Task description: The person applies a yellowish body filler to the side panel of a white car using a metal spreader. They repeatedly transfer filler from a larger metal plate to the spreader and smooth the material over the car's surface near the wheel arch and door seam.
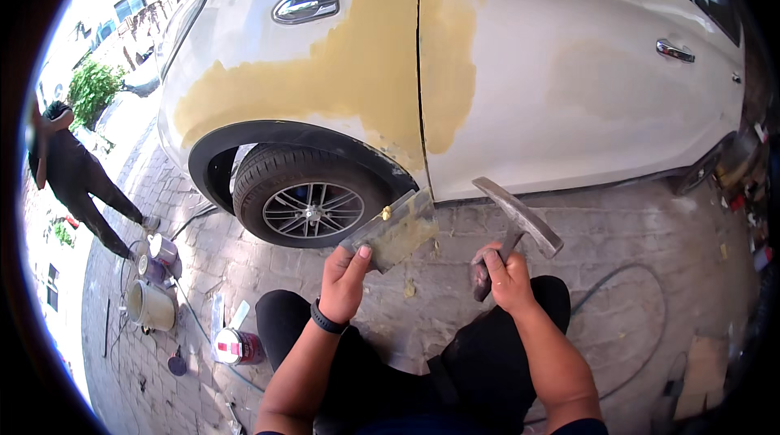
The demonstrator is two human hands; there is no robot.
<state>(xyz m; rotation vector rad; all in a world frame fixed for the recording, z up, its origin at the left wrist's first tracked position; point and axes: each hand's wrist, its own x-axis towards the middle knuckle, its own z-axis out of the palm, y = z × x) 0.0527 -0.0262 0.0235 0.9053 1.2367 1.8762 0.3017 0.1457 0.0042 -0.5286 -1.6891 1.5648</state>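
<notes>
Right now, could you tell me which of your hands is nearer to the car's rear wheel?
Left. The left hand, holding a filler-smeared spreader, sits just below and right of the rear wheel. The right hand, gripping a hammer, is farther right.

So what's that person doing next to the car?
A person sits on the paving beside a white car with big yellow filler patches on its side. The left hand holds a flat spreader board smeared with the same yellow stuff. The right hand holds a scraper tool. Neither touches the car now.
</notes>
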